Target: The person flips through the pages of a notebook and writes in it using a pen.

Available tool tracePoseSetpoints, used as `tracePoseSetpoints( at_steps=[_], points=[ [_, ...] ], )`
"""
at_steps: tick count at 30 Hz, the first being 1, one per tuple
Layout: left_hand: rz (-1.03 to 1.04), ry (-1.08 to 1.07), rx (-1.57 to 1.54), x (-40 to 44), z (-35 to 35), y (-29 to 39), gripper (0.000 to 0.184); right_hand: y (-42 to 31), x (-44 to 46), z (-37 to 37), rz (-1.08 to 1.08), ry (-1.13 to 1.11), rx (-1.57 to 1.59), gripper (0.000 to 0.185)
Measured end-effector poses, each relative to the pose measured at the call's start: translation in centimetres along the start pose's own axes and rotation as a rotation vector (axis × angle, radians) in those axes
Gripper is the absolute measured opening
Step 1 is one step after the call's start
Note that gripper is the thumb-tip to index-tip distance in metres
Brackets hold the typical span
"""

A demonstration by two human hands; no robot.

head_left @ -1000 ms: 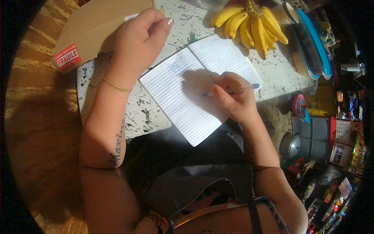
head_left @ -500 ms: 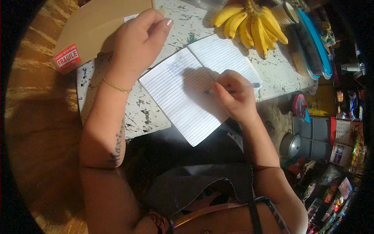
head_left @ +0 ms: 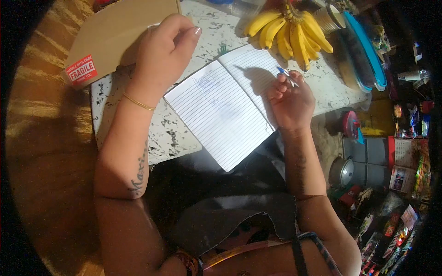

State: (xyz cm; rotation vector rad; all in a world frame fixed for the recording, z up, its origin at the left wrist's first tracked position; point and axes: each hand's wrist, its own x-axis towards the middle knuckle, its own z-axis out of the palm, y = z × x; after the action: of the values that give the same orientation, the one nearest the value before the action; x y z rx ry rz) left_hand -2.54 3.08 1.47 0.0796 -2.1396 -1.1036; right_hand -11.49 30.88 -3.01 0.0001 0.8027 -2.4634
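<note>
An open lined notebook (head_left: 216,124) lies at a slant on the table, with some handwriting near the top of its left page. My right hand (head_left: 294,101) is turned partly palm up at the right page's edge. A pen (head_left: 286,74) sits between its fingers, blue end pointing up and left, off the paper. Over the lower right part of the cardboard box (head_left: 122,32) is my left hand (head_left: 165,53), loosely closed with thumb against the curled fingers. Nothing shows in it, and it is left of the notebook's upper corner.
A bunch of bananas (head_left: 294,34) rests beyond the notebook. Beside it are a stack of paper cups (head_left: 329,19) and a container with a blue lid (head_left: 366,50). The worn white tabletop (head_left: 172,138) ends close to my body. A lidded metal pot (head_left: 341,171) is lower right.
My right hand has lifted off the page and moved right, rolling palm up, so the pen now points away from the paper. My left hand has hardly moved.
</note>
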Motion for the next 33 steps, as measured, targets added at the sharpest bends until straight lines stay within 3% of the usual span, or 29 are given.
tracePoseSetpoints(
  at_steps=[9, 21, 27, 33],
  points=[
    [-0.068, -0.076, -0.026, -0.3, -0.1, 0.3, 0.011, 1.8, -0.4, -0.1, -0.253, -0.087, -0.336, 0.014],
    [-0.048, -0.183, 0.183, -0.5, -0.4, 1.9, 0.021, 2.6, -0.4, 2.5, -0.258, -0.126, -0.332, 0.011],
    [0.023, -0.120, 0.101, -0.5, -0.3, 1.6, 0.016, 2.5, -2.2, 1.4, -0.302, -0.343, -0.970, 0.008],
    [0.011, -0.125, 0.132, -0.5, -0.1, 1.8, 0.016, 2.1, -3.2, 3.5, -0.170, -0.317, -1.234, 0.007]
  ],
)
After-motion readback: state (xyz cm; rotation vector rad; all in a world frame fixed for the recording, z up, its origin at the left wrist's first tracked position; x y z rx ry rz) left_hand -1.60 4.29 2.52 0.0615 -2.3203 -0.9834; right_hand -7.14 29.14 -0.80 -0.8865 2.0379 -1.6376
